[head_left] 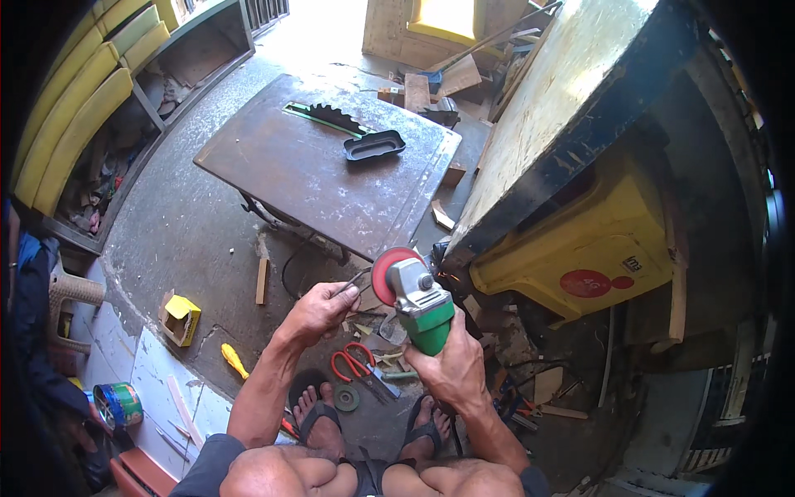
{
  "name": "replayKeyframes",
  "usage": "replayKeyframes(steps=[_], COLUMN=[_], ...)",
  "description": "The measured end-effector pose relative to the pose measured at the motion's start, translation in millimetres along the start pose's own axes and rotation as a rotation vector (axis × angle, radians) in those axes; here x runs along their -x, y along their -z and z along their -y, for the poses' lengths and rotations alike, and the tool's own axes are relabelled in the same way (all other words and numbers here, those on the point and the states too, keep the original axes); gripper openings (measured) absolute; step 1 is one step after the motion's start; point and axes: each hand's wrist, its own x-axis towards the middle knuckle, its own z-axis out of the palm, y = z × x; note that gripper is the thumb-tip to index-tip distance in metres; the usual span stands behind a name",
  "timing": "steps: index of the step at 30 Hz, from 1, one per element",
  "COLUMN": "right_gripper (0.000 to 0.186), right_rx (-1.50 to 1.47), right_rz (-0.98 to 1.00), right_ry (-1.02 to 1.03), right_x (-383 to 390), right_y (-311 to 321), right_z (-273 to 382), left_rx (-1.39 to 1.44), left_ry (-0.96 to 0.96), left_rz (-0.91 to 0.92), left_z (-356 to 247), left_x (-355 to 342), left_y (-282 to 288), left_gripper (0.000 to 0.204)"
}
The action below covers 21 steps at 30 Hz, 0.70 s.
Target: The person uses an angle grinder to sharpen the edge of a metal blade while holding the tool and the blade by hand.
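My right hand (454, 369) is wrapped round the green body of an angle grinder (429, 321) with a grey metal head. On the grinder sits a red disc (386, 273). Between the fingertips of my left hand (321, 313) is pinched a thin dark rod (356, 280), its far end at the disc's left edge. Whether the disc is spinning I cannot tell, though small orange specks show to the right of the grinder's head. Below, between my sandalled feet, lie red-handled shears (354, 361) and a green-grey grinding disc (346, 398).
Ahead stands a low metal table (306, 182) bearing a toothed black strip (331, 118) and a black tray (374, 146). An open yellow box (180, 319), a yellow-handled tool (234, 361) and a paint can (118, 404) are at left. A large panel (551, 116) and scattered wood scraps are at right.
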Motion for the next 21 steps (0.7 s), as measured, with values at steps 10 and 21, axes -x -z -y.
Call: replayKeyframes(steps=[10, 21], right_gripper=[0.081, 0.083], right_rx=[-0.075, -0.022], right_rz=[-0.151, -0.003], right_ry=[-0.058, 0.103], right_x=[-16.0, 15.5], right_y=[6.7, -2.4], right_z=[-4.1, -8.7], left_rx=[0.086, 0.099], left_ry=[0.057, 0.03], left_rz=[0.029, 0.049], left_z=[-2.2, 2.5], left_x=[2.0, 0.0], left_y=[-1.1, 1.1], left_gripper=[0.035, 0.034])
